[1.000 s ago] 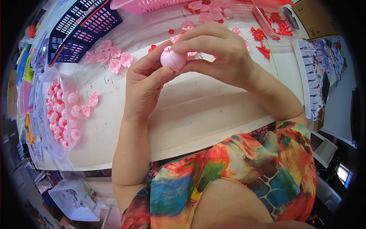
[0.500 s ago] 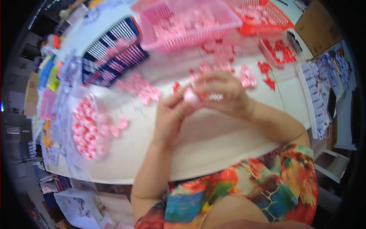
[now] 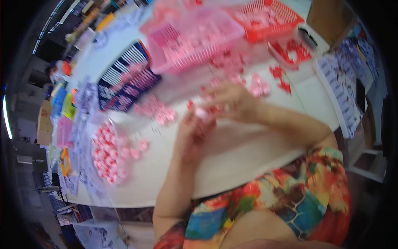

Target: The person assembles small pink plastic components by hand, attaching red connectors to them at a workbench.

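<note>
Over the middle of the table, my left hand point(image 3: 191, 137) is closed around a small, rounded pink plastic piece point(image 3: 202, 113), gripped between thumb and fingers. My right hand point(image 3: 239, 101) reaches in beside it, fingers bent and close to the piece. A bit of red shows at its fingertips, too blurred to name. Loose pink flower-shaped pieces point(image 3: 157, 111) lie beyond my left hand, and more pink pieces point(image 3: 259, 86) lie past my right. To the left, a clear container point(image 3: 118, 129) holds many round pink-and-red pieces point(image 3: 105, 153).
At the back stand a pink basket point(image 3: 190, 63) and a red basket point(image 3: 286, 28), both with pink pieces. A dark blue slotted basket point(image 3: 143, 85) is tilted at the left. A clear tub of red pieces point(image 3: 292, 54), scattered red pieces point(image 3: 282, 79) and a white tray point(image 3: 333, 97) sit right.
The whole view has shifted, so the baskets sit further left or lower. My right fingers have drawn slightly off the pink piece, which stays in my left hand.
</note>
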The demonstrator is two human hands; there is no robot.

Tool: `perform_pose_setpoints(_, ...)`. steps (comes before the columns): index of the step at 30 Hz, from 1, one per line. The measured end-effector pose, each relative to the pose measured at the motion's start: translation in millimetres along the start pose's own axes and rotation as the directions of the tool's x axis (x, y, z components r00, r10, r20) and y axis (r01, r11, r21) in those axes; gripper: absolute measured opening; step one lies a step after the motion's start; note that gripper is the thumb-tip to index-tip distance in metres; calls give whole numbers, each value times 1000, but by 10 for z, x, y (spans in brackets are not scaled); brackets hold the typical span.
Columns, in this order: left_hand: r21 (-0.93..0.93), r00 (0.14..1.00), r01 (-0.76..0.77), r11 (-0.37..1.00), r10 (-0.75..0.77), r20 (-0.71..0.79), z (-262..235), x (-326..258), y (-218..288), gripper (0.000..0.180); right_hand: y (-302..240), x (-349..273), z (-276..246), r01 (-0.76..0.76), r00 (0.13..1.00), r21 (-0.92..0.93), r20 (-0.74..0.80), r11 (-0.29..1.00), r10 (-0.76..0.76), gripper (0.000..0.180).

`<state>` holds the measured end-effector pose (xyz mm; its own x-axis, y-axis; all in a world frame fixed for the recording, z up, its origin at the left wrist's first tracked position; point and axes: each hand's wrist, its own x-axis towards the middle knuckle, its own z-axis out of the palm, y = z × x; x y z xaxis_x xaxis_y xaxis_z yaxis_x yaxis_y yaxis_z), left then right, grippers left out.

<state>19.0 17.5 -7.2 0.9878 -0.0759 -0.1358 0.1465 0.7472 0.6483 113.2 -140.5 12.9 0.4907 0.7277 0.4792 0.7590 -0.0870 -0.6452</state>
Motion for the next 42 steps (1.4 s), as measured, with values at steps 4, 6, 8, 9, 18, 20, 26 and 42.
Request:
perform_pose_setpoints(4,84,987,-159,984,157,36,-167,52,151,35,152,204,-287,-95,994,96,-48,991,100,25)
perform_pose_setpoints(6,66,980,-198,978,200,-21,-253,84,200,34,132,221,-422,-267,961,242,-1,933,276,24)
perform_pose_setpoints(8,65,971,-221,973,225,-76,-194,75,232,30,45,189,-480,-326,942,-52,63,944,329,21)
perform_pose_setpoints(9,55,972,-216,975,220,-85,-180,64,219,30,166,137,-460,-308,939,-84,133,948,317,18)
perform_pose_setpoints(18,97,969,-220,971,229,-90,-154,-31,180,28,341,-44,-104,-83,969,-423,177,902,173,18)
perform_pose_setpoints(20,109,967,-236,966,245,-74,-159,-16,189,28,333,-3,-141,-204,938,-451,164,869,306,17)
perform_pose_setpoints(26,130,967,-247,960,253,-29,-223,58,250,33,276,49,-67,72,995,-347,85,935,-45,14)
perform_pose_setpoints(42,151,977,-185,971,199,-81,-100,-74,193,29,350,-75,145,151,982,-385,164,910,-94,9)
